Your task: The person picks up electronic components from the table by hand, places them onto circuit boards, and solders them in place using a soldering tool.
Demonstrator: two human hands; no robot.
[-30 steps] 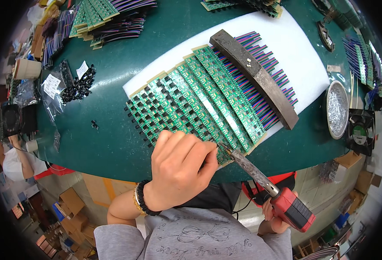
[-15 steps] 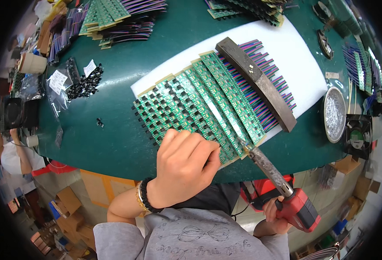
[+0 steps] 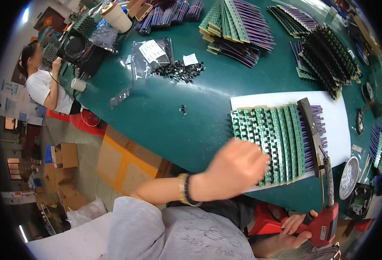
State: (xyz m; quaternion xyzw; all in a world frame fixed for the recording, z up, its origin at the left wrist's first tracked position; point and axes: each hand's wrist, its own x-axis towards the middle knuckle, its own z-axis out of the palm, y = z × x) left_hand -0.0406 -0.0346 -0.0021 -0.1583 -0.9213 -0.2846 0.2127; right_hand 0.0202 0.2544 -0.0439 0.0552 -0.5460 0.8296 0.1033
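My left hand (image 3: 232,169), slightly blurred, is closed with curled fingers over the near left edge of a row of green circuit board strips (image 3: 282,143). Whatever it may pinch is hidden. Small black connectors stand along the strips on the left side; those on the right look bare. My right hand (image 3: 295,229) grips a red soldering gun (image 3: 324,227), its metal barrel pointing up and away. The tip appears near the lower end of a dark metal bar (image 3: 311,134), which lies across the strips' coloured wires. I cannot tell whether they touch.
A white foam sheet (image 3: 336,117) lies under the strips. Loose black connectors (image 3: 180,71) are piled beside a plastic bag (image 3: 162,45), with a few more (image 3: 182,109) nearer. Wired board stacks (image 3: 232,26) lie at the back. A silver bowl (image 3: 349,177) stands right; another person (image 3: 48,86) sits left.
The view has swung left, so the boards appear farther right. The soldering tip has left the strips and moved right to the bar. My left hand has shifted toward the strips' left side.
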